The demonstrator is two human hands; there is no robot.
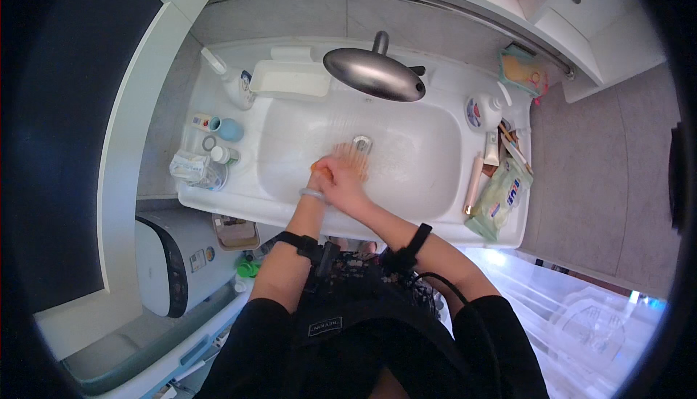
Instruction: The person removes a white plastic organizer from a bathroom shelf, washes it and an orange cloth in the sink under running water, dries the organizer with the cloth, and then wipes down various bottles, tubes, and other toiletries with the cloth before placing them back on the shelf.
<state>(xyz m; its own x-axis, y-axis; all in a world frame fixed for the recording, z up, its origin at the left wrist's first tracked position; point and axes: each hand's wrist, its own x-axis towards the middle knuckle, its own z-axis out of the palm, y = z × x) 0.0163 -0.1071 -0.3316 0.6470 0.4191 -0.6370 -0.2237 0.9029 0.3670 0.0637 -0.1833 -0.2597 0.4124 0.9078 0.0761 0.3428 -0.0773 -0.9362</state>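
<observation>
My hands meet over the near part of the white washbasin [414, 186]. My right hand [344, 185] is curled over my left hand [317, 179], which is largely hidden and has a pale bangle [313, 194] at its wrist. An orange, ribbed object [353, 160] sticks out beyond my right fingers, towards the drain [362, 144]. It is blurred, perhaps a comb or a brush. More orange shows at my fingers. The right hand appears closed on it; the left hand's grip cannot be made out. Above the basin's back edge is a metal faucet [375, 74].
A white spray bottle [237, 87], a tray [290, 79] and small bottles [231, 129] line the left rim. On the right rim are a pump bottle [483, 112], a tube [491, 148], a pink cylinder [474, 184] and a green wipes pack [500, 200]. A cabinet door [130, 143] hangs at left.
</observation>
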